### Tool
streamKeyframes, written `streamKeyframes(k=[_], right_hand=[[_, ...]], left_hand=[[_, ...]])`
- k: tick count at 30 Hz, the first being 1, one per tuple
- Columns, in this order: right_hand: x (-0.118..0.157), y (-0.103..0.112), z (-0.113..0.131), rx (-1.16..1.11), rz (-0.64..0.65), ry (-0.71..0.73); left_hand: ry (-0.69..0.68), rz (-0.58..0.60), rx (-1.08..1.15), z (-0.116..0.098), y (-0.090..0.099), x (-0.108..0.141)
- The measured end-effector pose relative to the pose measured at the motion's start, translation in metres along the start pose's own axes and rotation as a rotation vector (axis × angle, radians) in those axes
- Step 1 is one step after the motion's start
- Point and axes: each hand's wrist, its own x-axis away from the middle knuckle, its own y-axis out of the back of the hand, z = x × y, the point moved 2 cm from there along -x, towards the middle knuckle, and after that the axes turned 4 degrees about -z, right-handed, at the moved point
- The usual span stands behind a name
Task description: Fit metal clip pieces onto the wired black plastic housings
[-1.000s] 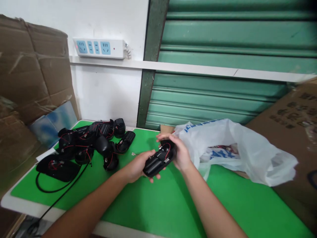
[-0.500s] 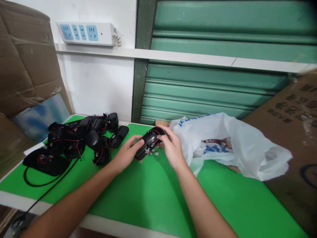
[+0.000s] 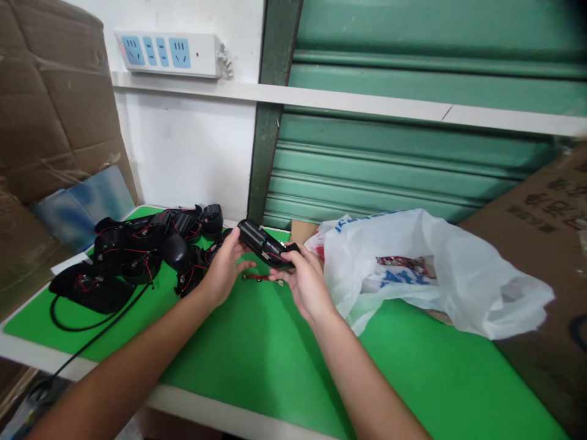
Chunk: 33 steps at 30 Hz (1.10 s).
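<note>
A black plastic part (image 3: 263, 243) is held above the green mat, tilted down to the right, its ribbed end up at the left. My right hand (image 3: 305, 278) grips its lower right end, thumb on top and fingers beneath. At the upper left end, my left hand (image 3: 227, 266) touches the part with its fingertips, its fingers apart and curved. Below the part hangs a short reddish strip (image 3: 260, 278) with small metal pieces, close to my right fingers. Whether the strip is fastened to the part cannot be made out.
Several black parts with red wires (image 3: 137, 247) lie heaped on the left, beside a black cable (image 3: 110, 321). A white plastic bag (image 3: 463, 275) rests at right. Cardboard boxes (image 3: 68, 85) flank both sides; a power strip (image 3: 169, 54) hangs on the wall.
The black part has been turned over, its ribbed end now at the upper left. My left hand has opened somewhat and my right hand has moved under the lower end. The view has shifted slightly.
</note>
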Motion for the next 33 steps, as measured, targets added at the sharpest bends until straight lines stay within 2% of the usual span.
streamKeyframes(k=[3,7,9,12,15,19,21,24,29,31,33], right_hand=[[0.014,-0.012,-0.006,0.055,0.003,0.009],[0.029,-0.019,-0.007,0.414,-0.012,0.236],[0.032,-0.02,-0.005,0.542,0.006,0.344],[0.034,-0.019,-0.001,0.672,0.031,0.451],[0.032,-0.016,0.004,0.688,0.029,0.487],[0.028,-0.014,0.01,0.539,0.027,0.483],[0.025,-0.012,0.012,0.476,0.025,0.474],[0.02,-0.01,0.011,0.411,0.013,0.405],[0.012,-0.008,0.001,0.201,0.167,0.008],[0.009,-0.008,0.0,0.085,0.202,-0.066],[0.006,-0.005,0.003,0.02,0.172,-0.064]], left_hand=[[-0.059,0.07,-0.049,0.008,-0.002,0.0],[0.083,0.136,0.034,0.017,-0.005,0.005],[0.141,0.13,0.066,0.017,-0.006,0.008],[0.157,0.092,0.109,0.015,-0.005,0.008],[0.168,0.072,0.125,0.013,-0.004,0.006],[0.235,0.092,0.117,0.013,-0.006,0.007],[0.235,0.098,0.119,0.013,-0.007,0.007],[0.16,0.101,0.133,0.012,-0.006,0.008],[-0.019,0.079,0.124,0.01,-0.002,0.006],[-0.083,0.073,0.12,0.01,-0.002,0.006],[-0.14,0.082,0.129,0.009,-0.002,0.007]])
